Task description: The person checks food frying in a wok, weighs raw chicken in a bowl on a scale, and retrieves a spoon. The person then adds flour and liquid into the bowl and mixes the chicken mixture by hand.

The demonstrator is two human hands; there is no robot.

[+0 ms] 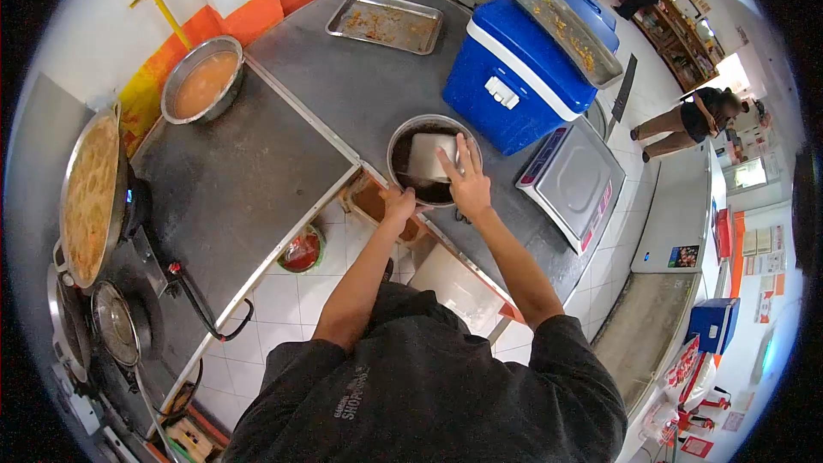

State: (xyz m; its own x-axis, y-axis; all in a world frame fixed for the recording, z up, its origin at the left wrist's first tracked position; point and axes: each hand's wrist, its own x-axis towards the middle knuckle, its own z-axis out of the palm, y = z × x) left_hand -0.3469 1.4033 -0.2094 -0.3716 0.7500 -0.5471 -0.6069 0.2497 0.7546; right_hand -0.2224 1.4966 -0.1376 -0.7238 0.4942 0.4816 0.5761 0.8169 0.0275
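Observation:
A round metal pot (393, 154) with dark brown contents stands near the front edge of the grey table. My left hand (400, 205) is closed on the pot's near rim. Inside the pot a squarish, shiny metal piece (426, 157) is tilted; its exact kind is unclear. My right hand (469, 184) grips this piece at its right edge, with the thumb on its face and the fingers along the side. The lower part of the piece is hidden in the pot.
Right of the pot are a scale (579, 176) and a blue cooler (506, 77) with a metal tray (566, 32) on top. Another tray (386, 24) lies behind. At left are a bowl of orange-brown liquid (204, 86) and a large pan (90, 197). A person (694, 120) stands far right.

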